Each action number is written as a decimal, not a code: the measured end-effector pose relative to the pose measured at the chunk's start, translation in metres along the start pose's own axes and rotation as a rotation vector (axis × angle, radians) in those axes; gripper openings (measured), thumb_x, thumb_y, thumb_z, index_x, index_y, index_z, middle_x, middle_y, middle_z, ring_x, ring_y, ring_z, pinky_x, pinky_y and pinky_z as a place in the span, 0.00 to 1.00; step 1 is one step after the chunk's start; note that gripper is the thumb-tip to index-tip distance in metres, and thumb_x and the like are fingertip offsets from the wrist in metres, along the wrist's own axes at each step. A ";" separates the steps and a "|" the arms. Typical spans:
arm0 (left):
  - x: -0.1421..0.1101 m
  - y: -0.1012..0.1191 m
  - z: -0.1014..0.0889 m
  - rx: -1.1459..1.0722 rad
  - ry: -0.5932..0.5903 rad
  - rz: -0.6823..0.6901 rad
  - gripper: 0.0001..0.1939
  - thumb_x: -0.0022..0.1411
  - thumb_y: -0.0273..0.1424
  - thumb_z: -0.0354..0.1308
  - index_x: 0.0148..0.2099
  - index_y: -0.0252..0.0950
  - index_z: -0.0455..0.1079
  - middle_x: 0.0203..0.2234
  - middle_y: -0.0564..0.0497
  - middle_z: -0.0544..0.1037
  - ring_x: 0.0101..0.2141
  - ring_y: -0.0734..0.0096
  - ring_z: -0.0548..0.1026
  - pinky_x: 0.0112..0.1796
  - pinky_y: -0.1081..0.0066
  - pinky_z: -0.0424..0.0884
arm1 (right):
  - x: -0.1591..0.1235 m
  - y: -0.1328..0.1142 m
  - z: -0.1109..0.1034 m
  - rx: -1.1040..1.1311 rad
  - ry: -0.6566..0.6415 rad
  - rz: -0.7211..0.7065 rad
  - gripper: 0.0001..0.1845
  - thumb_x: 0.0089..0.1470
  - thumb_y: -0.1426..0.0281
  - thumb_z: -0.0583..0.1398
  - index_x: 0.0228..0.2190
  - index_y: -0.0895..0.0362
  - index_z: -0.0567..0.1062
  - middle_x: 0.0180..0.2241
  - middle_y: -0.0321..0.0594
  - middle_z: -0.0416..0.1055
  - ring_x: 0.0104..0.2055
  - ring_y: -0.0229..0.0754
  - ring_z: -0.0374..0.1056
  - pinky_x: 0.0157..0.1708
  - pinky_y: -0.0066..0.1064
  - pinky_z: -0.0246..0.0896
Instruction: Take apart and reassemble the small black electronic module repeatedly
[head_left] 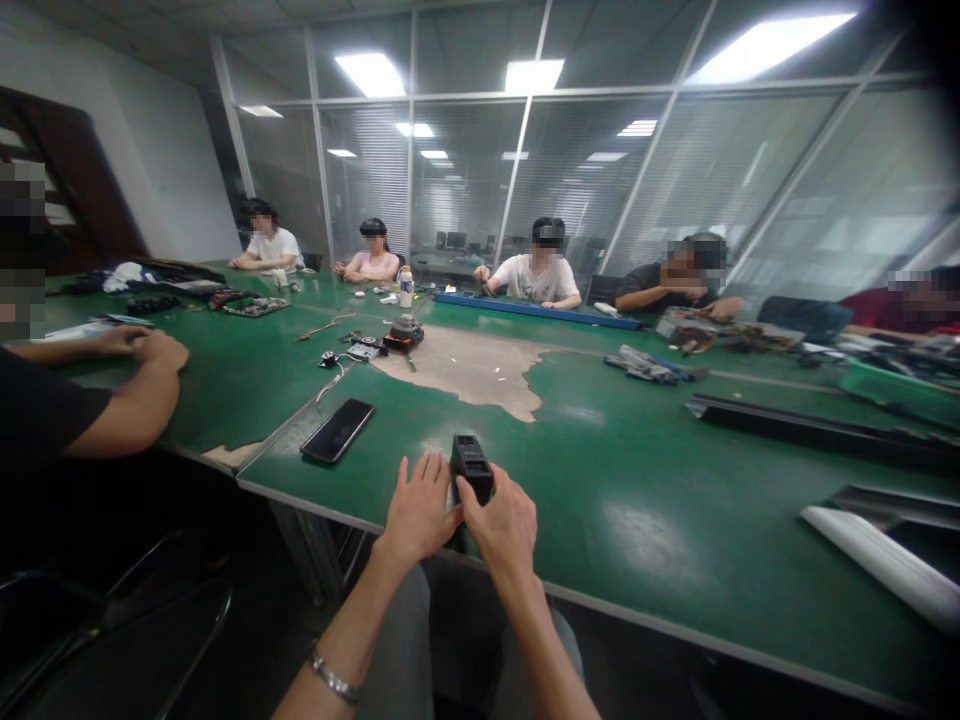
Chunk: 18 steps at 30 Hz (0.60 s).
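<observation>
**Left hand:** The person's left hand (418, 510) rests at the near edge of the tabletop (637, 570), fingers spread wide. Its thumb side sits against the black box, but I cannot tell whether this grip holds the box or only touches it. A silver bracelet (334, 678) circles the wrist.

**Right hand:** The right hand (501, 527) wraps over the lower part of the box, with the fingers curled closely around it in a narrow, holding grip.

**Black box:** The black box (471, 465) stands tilted between both hands, just inside the tabletop's near edge. Two dark rectangular openings show on its top end.

**Just beside:** A black phone (337, 430) lies face up to the left of the hands, near the seam where two table sections meet.

**Middle of the tabletop:** The green surface has a large, worn beige patch (465, 370). At its far edge sit a small electronic unit (403, 333) and loose wires (330, 380). A white bottle (406, 287) stands farther back.

**Right side:** A long black rail (810, 428) and a white strip (877, 560) lie on the tabletop.

**Co-workers:** One person at the left rests clasped hands (154, 348) on the tabletop. Others sit along the far side, with a long blue bar (536, 310) lying near them.
</observation>
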<state>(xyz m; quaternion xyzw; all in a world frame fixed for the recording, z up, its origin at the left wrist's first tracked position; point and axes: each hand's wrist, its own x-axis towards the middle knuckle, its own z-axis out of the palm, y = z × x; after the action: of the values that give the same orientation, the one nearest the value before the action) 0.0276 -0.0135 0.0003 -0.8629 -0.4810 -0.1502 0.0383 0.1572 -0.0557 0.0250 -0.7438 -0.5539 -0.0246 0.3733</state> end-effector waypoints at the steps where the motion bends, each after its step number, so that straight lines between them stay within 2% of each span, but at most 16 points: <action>1: 0.000 0.000 0.000 0.000 0.001 -0.002 0.31 0.69 0.42 0.43 0.68 0.30 0.55 0.66 0.40 0.59 0.66 0.51 0.52 0.64 0.47 0.44 | -0.001 0.002 0.001 -0.006 -0.009 0.003 0.19 0.55 0.57 0.59 0.45 0.55 0.74 0.40 0.44 0.77 0.44 0.49 0.71 0.45 0.36 0.57; 9: 0.000 0.001 -0.004 0.001 -0.037 0.002 0.36 0.67 0.45 0.43 0.70 0.28 0.52 0.68 0.39 0.55 0.67 0.52 0.50 0.64 0.48 0.44 | -0.009 0.013 0.009 -0.024 -0.028 -0.026 0.20 0.54 0.55 0.59 0.42 0.57 0.75 0.40 0.47 0.76 0.48 0.50 0.69 0.48 0.37 0.57; 15: 0.000 0.002 -0.006 0.007 -0.051 0.007 0.35 0.67 0.43 0.42 0.70 0.29 0.52 0.67 0.40 0.56 0.67 0.51 0.50 0.64 0.48 0.43 | -0.016 0.018 0.015 -0.029 0.018 -0.016 0.34 0.55 0.50 0.58 0.54 0.61 0.69 0.51 0.54 0.72 0.56 0.53 0.65 0.55 0.41 0.54; 18: 0.000 0.003 -0.005 0.017 -0.047 0.013 0.35 0.67 0.43 0.43 0.70 0.29 0.52 0.67 0.39 0.56 0.67 0.51 0.50 0.64 0.47 0.43 | -0.017 0.018 0.015 -0.032 0.011 -0.009 0.35 0.55 0.49 0.57 0.55 0.61 0.68 0.51 0.55 0.71 0.56 0.54 0.64 0.55 0.42 0.53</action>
<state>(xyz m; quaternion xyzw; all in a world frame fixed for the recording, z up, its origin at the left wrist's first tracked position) 0.0289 -0.0158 0.0056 -0.8690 -0.4773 -0.1255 0.0353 0.1604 -0.0624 -0.0031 -0.7469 -0.5549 -0.0393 0.3643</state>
